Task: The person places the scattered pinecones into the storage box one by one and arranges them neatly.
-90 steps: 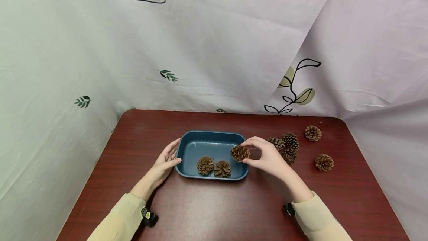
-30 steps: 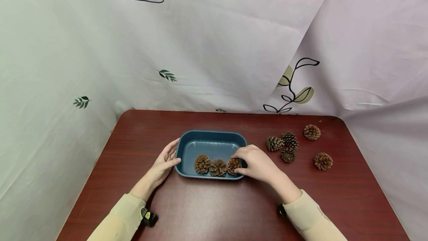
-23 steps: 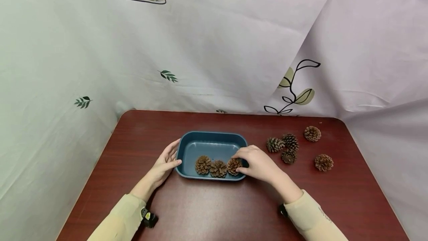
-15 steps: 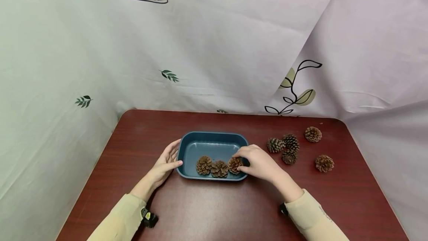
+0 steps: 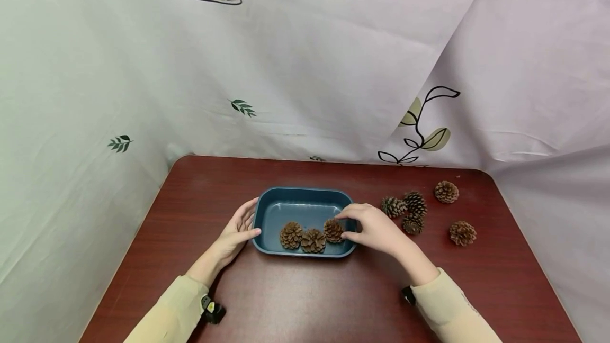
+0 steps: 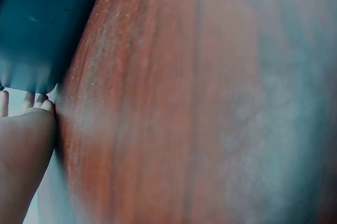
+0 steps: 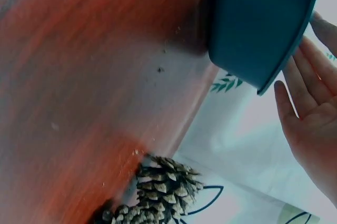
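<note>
A dark blue rectangular tray lies on the table, with a row of pine cones along its near side: the left cone, the middle cone and the right cone. My left hand holds the tray's left end, thumb over the rim and fingers against the outer wall. Over the tray's right end is my right hand, thumb and index finger spread beside the right cone. Its other fingers extend outside the tray wall in the right wrist view, where the cones in the tray are hidden.
Right of the tray, a cluster of pine cones lies on the red-brown table. Farther right are two single cones, a back one and a front one. A white patterned cloth hangs behind the table.
My right hand lowered a pine cone into the tray's near right corner beside the other two. Just now its fingers have let go and drawn slightly back to the right. My left hand stayed put.
</note>
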### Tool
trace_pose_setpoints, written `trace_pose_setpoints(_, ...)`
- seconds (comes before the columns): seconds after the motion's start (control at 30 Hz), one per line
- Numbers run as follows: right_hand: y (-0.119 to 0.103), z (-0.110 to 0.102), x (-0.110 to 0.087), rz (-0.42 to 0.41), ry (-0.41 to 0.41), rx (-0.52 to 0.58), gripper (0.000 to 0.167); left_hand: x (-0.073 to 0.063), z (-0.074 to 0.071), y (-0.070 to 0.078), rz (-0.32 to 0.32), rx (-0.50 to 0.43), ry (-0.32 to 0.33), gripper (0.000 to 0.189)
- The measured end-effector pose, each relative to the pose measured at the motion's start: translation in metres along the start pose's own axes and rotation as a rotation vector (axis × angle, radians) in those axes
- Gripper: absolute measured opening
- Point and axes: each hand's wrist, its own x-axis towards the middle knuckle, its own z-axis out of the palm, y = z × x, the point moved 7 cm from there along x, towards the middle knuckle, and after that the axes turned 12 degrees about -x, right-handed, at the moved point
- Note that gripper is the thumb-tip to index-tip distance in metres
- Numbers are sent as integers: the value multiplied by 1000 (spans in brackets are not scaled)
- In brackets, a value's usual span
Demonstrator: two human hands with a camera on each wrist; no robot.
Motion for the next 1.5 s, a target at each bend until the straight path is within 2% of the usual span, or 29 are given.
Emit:
trace_pose_setpoints(0.37, 26, -21, -5, 101, 72, 62, 39, 1, 0, -2, -25, -19, 17, 86)
trace_pose_setpoints(0.77, 62, -45, -18, 151, 170, 35, 39, 1, 0, -1, -26, -18, 24, 84)
trace_pose_setpoints(1.1, 93, -49, -31, 241, 143, 11, 42, 0, -1, -1, -37, -3, 25, 84)
trace_pose_setpoints(1.5, 113, -40, -42, 260, 120, -44, 45, -2, 0, 0, -27, 1, 11, 81)
